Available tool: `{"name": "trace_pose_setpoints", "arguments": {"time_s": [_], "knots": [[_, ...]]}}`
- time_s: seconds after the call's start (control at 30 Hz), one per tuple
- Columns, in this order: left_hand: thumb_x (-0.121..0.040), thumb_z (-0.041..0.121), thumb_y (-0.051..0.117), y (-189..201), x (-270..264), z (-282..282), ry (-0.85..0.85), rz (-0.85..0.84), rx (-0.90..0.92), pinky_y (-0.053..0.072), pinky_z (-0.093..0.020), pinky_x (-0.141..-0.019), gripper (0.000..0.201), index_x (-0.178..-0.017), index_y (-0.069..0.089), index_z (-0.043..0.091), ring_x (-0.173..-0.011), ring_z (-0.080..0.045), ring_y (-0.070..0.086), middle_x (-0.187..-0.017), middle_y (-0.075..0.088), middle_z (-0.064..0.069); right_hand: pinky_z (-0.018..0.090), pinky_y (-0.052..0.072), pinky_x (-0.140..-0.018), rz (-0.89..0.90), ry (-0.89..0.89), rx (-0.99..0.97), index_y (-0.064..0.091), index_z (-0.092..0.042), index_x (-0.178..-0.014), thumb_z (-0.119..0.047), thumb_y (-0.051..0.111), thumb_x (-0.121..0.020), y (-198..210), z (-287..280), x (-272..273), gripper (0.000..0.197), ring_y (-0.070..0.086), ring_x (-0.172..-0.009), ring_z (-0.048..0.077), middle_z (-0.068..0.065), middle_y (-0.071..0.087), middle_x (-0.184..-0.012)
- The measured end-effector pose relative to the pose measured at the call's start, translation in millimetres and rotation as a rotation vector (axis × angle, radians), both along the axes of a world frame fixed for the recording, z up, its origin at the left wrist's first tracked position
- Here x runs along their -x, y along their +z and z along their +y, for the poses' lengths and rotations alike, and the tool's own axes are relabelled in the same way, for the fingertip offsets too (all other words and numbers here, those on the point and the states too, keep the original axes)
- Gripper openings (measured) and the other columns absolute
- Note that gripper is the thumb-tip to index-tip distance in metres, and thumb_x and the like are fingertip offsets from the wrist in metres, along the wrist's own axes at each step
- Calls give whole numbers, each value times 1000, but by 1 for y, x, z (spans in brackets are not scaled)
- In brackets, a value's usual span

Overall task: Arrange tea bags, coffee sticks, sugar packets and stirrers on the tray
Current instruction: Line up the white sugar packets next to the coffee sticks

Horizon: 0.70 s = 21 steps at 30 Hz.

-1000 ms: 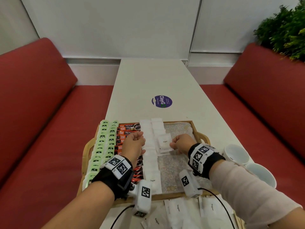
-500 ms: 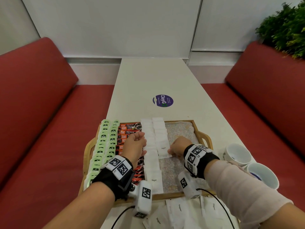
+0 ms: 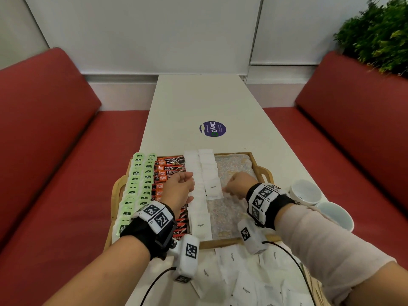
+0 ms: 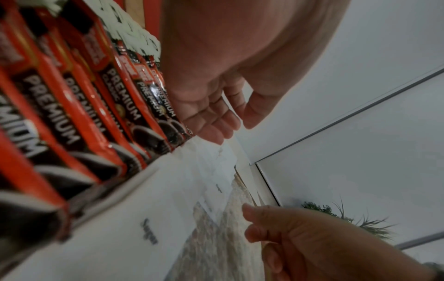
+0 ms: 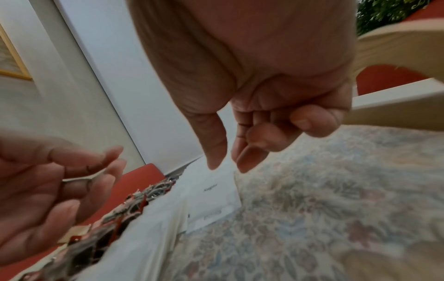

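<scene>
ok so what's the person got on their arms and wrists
Each wrist wears a black strap with white blocks bearing square black-and-white markers, left and right. A small white camera box with a black cable hangs under each. The right forearm has a pale sleeve; the left is bare.

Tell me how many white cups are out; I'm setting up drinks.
2. One white cup stands on the table right of the tray; the second cup sits just nearer, touching it, partly behind the right sleeve.

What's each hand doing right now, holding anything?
Left hand: empty, fingers loosely curled above the coffee sticks.
Right hand: empty, thumb and forefinger apart just above a sugar packet.
</scene>
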State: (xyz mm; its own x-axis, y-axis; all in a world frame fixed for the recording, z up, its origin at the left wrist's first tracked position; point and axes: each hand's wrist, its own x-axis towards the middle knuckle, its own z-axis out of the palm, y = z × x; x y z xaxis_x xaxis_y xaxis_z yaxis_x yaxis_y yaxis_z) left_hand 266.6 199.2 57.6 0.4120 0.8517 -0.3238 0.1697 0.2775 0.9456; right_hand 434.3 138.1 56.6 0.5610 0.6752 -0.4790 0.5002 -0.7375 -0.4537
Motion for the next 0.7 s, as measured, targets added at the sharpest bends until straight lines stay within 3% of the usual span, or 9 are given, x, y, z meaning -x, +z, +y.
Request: {"name": "trace_pose_setpoints", "arguments": {"time_s": [0.07, 0.17, 0.37, 0.47, 0.53, 0.63, 0.7], "knots": [[-95, 8, 51, 3, 3, -12, -31, 15, -14, 49, -29, -71, 16, -108, 56, 17, -81, -11, 53, -94, 56, 2, 33, 52, -78, 38, -31, -85, 56, -11, -73, -25, 66, -87, 6, -15, 3, 21, 55, -73, 21, 8, 66, -87], [-95, 10, 52, 6, 9, -33, -90, 50, -35, 49, -29, -71, 14, -105, 56, 18, -83, -11, 54, -95, 57, 2, 29, 48, -68, 63, -44, -163, 54, -14, -76, -21, 68, -85, 13, -42, 11, 18, 53, -69, 17, 7, 64, -86], [-93, 9, 54, -1, 23, -72, -193, 167, -90, 46, -26, -64, 12, -103, 58, 14, -78, -12, 54, -91, 58, 0, 28, 49, -70, 32, -7, -146, 57, -17, -74, -22, 72, -81, 11, -97, 31, 17, 59, -78, 17, 4, 68, -90], [-89, 7, 60, -10, 32, -86, -253, 280, -152, 50, -28, -66, 8, -89, 62, 15, -77, -16, 57, -83, 62, -1, 28, 51, -72, 14, -5, -99, 60, -18, -71, -21, 72, -80, 4, -121, 39, 15, 62, -82, 17, 4, 69, -89], [-84, 7, 65, -18, 39, -92, -302, 370, -202, 49, -28, -68, 14, -79, 64, 20, -77, -17, 59, -86, 67, -2, 30, 54, -76, 12, 1, -40, 67, -14, -79, -25, 72, -80, -2, -132, 45, 12, 65, -86, 20, 5, 70, -92], [-83, 12, 68, -23, 47, -100, -378, 543, -309, 47, -23, -70, 12, -79, 67, 23, -76, -11, 59, -84, 67, 6, 33, 53, -86, -54, 27, 50, 70, -10, -95, -37, 69, -79, -14, -142, 52, 31, 67, -93, 23, 5, 72, -97], [-81, 12, 68, -26, 51, -104, -411, 639, -376, 49, -23, -80, 12, -82, 68, 24, -85, -11, 61, -89, 67, 7, 28, 49, -79, -89, 37, 75, 68, -11, -97, -41, 67, -81, -17, -146, 57, 34, 66, -90, 21, 4, 71, -95]]}}
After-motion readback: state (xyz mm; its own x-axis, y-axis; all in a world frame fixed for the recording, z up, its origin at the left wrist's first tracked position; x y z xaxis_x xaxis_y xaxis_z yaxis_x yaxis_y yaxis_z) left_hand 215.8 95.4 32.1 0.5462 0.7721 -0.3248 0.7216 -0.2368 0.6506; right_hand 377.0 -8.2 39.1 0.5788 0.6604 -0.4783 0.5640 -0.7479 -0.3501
